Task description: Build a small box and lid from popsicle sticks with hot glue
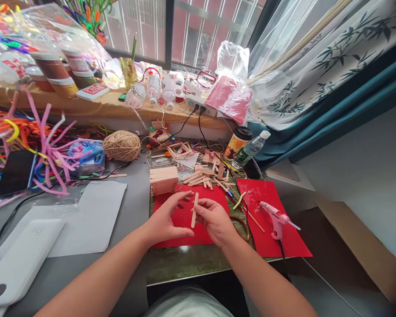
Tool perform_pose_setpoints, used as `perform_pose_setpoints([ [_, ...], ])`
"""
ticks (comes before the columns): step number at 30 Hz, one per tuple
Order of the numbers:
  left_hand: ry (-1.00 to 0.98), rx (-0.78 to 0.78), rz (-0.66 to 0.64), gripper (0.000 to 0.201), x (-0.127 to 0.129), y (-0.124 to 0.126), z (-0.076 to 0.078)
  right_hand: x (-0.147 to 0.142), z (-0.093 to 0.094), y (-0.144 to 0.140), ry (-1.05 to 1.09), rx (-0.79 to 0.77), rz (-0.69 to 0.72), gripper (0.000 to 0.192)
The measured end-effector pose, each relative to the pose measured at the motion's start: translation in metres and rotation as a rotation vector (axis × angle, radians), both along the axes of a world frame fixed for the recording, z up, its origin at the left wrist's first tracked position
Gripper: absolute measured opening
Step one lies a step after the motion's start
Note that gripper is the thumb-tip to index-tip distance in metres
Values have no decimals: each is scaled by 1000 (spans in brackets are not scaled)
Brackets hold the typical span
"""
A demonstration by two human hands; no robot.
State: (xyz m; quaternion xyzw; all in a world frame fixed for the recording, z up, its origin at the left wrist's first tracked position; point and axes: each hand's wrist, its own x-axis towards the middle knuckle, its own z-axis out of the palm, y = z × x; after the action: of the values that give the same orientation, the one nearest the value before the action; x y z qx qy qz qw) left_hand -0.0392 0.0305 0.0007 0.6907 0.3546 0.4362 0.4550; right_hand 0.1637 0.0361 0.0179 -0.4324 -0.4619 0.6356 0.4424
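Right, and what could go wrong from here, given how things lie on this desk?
The wooden stick might slip: only the right hand grips it, while the left hand is open beside it.

The pink glue gun lies near the right forearm, its cord running toward the front edge; a snag could drag it. Whether it is hot can't be seen.

The plastic bottle stands near the loose sticks and could be knocked over.

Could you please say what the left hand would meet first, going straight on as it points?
The left hand would probably meet the wooden stick in the right hand first, though depth is unclear.
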Motion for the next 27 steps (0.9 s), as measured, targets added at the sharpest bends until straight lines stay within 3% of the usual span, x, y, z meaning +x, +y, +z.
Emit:
perform_pose_setpoints([
  [2, -4, -34, -93, 110, 0, -1, 0, -6, 2, -12, 278, -265, -6, 30],
  [6, -101, -150, -155, 104, 0, -2, -4, -12, 3, -24, 529, -467, -5, 29],
  [10, -232, -304, -251, 110, 2, -2, -8, -21, -2, -32, 666, -540, -28, 33],
  [14, -327, -387, -315, 109, 3, -1, -8, -29, -6, -36, 677, -491, -14, 32],
  [17, -433, -413, -269, 105, 3, 1, -6, -11, -1, -39, 320, -226, 37, 27],
  [21, -671, -528, -244, 95, 4, 2, -4, 50, 13, -49, -725, 406, 30, 26],
  [22, -725, -571, -283, 94, 4, 1, -4, 66, 15, -53, -953, 449, 13, 27],
  [24, -784, -632, -354, 93, 6, -1, -3, 93, 14, -58, -1250, 391, 29, 34],
  [27, -784, -689, -375, 92, 10, -5, -1, 112, 3, -61, -1439, 258, 94, 47],
])
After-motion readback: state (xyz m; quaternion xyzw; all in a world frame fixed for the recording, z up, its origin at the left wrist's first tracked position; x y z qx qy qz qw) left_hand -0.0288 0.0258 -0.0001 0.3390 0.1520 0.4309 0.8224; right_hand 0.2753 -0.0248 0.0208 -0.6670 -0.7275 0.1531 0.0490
